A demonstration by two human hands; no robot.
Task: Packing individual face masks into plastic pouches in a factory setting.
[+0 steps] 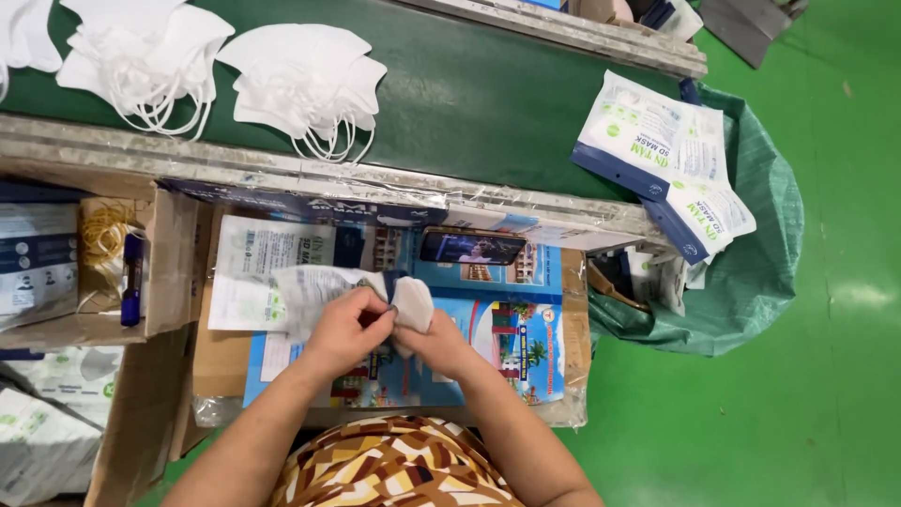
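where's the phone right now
In the head view the phone lies flat at the far edge of the work surface, just beyond both hands, against the taped rail of the green conveyor.

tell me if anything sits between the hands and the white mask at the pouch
Nothing visible does. The left hand and right hand both already touch the white mask, right at the mouth of the printed pouch.

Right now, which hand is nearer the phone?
Right. The right hand sits just below the phone, holding the white mask. The left hand is further to the left, gripping the pouch.
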